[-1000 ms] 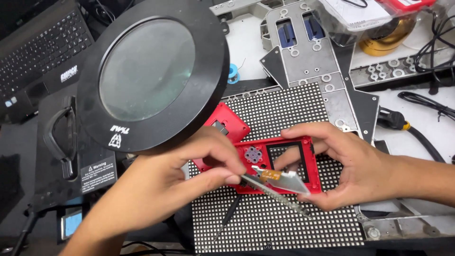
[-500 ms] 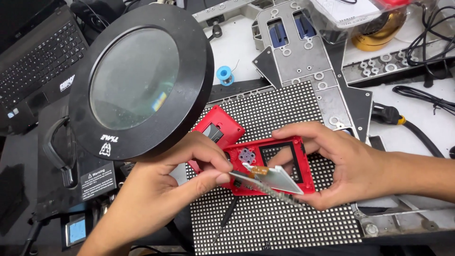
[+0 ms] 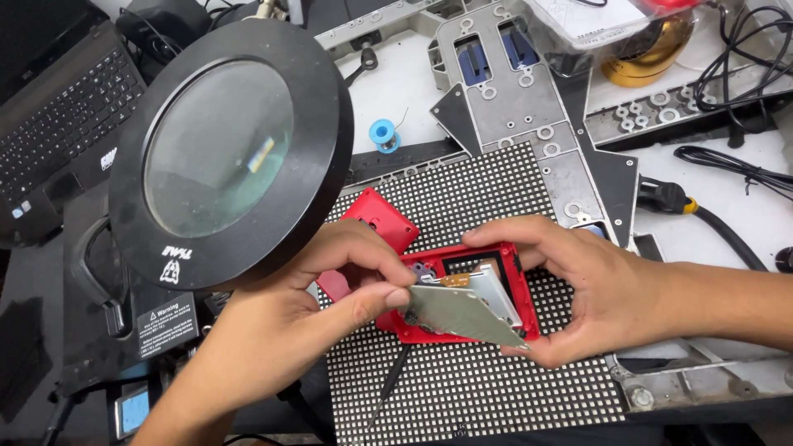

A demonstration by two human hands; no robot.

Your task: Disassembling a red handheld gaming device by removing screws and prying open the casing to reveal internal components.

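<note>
A red plastic frame-like case [image 3: 524, 285] lies on a black dotted LED matrix panel [image 3: 496, 388]. My right hand [image 3: 595, 285] grips the case from its right side, fingers over the top edge and thumb beneath. My left hand [image 3: 330, 306] pinches a grey metal plate [image 3: 462, 315], tilted up over the case's opening; a small brown circuit piece [image 3: 456, 280] shows under it. A second red part [image 3: 382, 219] lies just behind my left hand on the panel.
A large round black magnifier lamp [image 3: 223, 153] hangs over the left. A laptop [image 3: 49, 124] sits at far left. Behind the panel are metal brackets [image 3: 512, 99], a blue solder spool [image 3: 382, 132], a brass holder [image 3: 644, 58] and black cables [image 3: 727, 173].
The metal plate has been lifted and tilted higher over the red case. Both hands stay on the case, shifted slightly left in view.
</note>
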